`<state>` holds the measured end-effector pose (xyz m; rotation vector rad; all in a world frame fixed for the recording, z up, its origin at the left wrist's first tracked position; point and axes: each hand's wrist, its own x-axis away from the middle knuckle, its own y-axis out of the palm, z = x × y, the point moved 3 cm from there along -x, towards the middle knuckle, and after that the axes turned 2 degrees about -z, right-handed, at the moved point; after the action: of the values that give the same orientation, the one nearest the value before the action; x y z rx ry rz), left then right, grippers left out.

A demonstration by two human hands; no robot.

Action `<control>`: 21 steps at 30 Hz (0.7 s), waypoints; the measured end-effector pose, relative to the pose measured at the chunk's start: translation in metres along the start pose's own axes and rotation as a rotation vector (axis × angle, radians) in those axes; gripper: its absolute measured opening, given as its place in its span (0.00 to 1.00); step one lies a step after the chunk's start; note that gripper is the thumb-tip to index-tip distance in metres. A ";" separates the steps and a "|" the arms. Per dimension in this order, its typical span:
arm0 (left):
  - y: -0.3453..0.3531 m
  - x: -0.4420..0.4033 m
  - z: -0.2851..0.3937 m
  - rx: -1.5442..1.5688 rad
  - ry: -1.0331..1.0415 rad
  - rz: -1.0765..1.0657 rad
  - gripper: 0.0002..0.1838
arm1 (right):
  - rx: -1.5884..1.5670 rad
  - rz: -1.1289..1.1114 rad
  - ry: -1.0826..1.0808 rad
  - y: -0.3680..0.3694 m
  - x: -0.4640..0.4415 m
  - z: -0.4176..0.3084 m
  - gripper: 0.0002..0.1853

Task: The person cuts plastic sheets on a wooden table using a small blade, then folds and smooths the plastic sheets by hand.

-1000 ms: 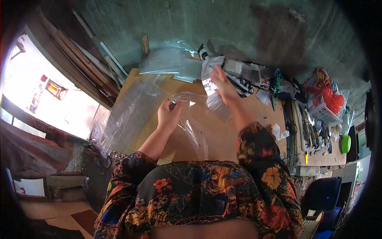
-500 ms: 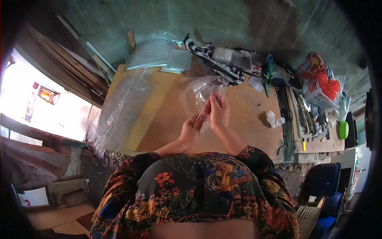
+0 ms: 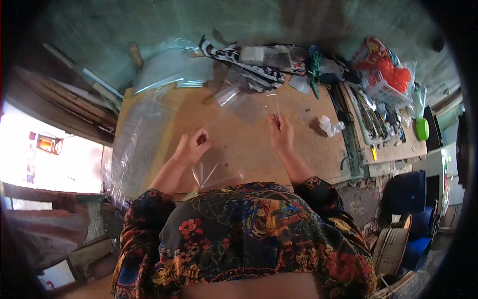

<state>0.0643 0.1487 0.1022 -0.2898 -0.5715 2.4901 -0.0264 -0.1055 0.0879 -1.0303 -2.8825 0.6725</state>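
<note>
A thin, see-through plastic sheet is spread between my hands over the wooden board. Creases catch the light near my body, but most of its outline is hard to make out. My left hand has its fingers curled and pinches the sheet on the left. On the right, my right hand pinches the sheet with thumb and fingers pressed together. Just beyond my hands lies more crumpled clear plastic.
Long clear plastic covers the board's left side, with stacked clear sheets behind. Black-and-white cloth lies at the back. To the right are crumpled white paper, a tool tray and a basket with red bags.
My hands were close together on the bunched clear plastic. Now they are wide apart, the left moved left, with the plastic spread between them. The camera view has shifted slightly.
</note>
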 end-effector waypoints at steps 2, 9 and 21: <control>-0.007 0.003 0.007 -0.194 -0.036 -0.271 0.09 | 0.026 0.001 -0.012 0.003 -0.001 0.032 0.13; -0.019 -0.035 -0.053 -0.705 -0.134 -0.358 0.14 | -0.314 0.047 0.528 -0.004 0.015 0.086 0.07; 0.103 0.016 -0.062 -0.990 0.048 -0.124 0.32 | 0.710 0.005 -0.224 -0.024 0.041 0.066 0.33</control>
<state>0.0219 0.1010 -0.0009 -0.6436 -1.7051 1.8874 -0.0828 -0.1237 0.0317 -0.8814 -2.4308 1.7258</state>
